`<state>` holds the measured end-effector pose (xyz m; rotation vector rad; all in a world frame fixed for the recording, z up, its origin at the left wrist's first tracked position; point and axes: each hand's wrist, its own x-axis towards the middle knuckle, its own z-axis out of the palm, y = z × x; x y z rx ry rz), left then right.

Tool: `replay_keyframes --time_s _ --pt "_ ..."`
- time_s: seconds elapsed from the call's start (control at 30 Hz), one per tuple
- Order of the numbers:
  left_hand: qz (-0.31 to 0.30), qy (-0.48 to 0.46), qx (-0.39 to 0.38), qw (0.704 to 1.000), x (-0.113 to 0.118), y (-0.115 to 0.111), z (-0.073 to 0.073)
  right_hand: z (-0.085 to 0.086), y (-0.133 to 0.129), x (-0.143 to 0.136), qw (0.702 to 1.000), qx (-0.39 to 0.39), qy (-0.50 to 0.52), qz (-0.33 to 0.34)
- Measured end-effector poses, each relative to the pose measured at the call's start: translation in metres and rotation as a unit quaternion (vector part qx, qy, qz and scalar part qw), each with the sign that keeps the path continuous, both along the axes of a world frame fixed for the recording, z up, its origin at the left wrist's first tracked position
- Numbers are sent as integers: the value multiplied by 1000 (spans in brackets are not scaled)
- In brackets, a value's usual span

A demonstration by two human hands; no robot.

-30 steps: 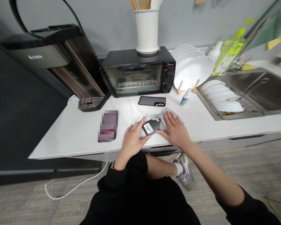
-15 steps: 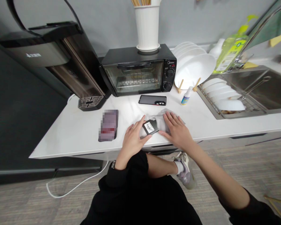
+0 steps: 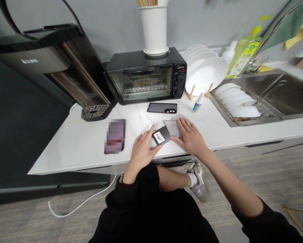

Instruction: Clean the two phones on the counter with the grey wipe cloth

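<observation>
Between thumb and fingers of the left hand [image 3: 142, 151], grasped: one dark-grey flat rectangular box [image 3: 164, 133], one white label [image 3: 159, 137]. Under the right hand [image 3: 192, 141], fingers laid flat, unclenched: one grey cloth [image 3: 172, 127]. Beyond right fingertips: one white-and-blue spray bottle [image 3: 198, 103].

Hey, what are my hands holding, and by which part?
Left hand: dark barcode-labelled block, by its left end, between thumb and fingers. Right hand: laid on grey cloth.
</observation>
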<state>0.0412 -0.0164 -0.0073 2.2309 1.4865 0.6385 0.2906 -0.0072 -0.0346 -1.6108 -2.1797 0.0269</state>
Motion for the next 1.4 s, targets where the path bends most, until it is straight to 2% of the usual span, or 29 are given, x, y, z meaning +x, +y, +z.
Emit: replay_keyframes --time_s 0.07,0.17,0.23,0.3,0.37,0.47,0.53,0.6,0.83,0.9,1.0,1.07,1.2,1.33,1.4 --pt "2 1 -1 1000 0 0 0 1 -20 -11 999 -2 4 32" --pt "-3 5 -2 1000 -1 0 -1 9 -46 -48 990 -22 27 139" --pt "-7 4 -6 1000 -2 0 -1 15 -48 -69 982 -36 42 183" --pt "-12 1 -10 1000 -3 0 -1 19 -38 -72 980 -39 45 191" --pt "-14 -1 -7 1000 -3 0 0 18 -22 -59 984 -33 33 174" --pt "-7 -3 1 1000 -2 0 0 10 -3 -23 996 -14 9 91" --pt "-2 -5 6 1000 -1 0 -1 5 1 -5 1000 -7 1 31" --pt "-2 -7 10 1000 -1 1 -4 2 -3 -1 1000 -4 0 3" --pt "70 66 44 994 4 -2 -10 5 -34 -52 995 4 25 95" --pt "72 76 47 993 6 -4 -10 6 -38 -53 992 3 34 125" --pt "72 82 49 993 7 -4 -9 5 -35 -34 985 -2 38 169" --pt "75 83 55 992 7 -3 -10 4 -30 -15 989 0 37 143" --pt "67 84 65 992 8 -2 -9 0 -20 13 998 11 59 31" --pt "75 74 60 993 10 3 -8 -1 -19 12 992 3 122 -6" --pt "73 59 52 994 11 6 -8 0 -18 11 974 -7 223 -37"
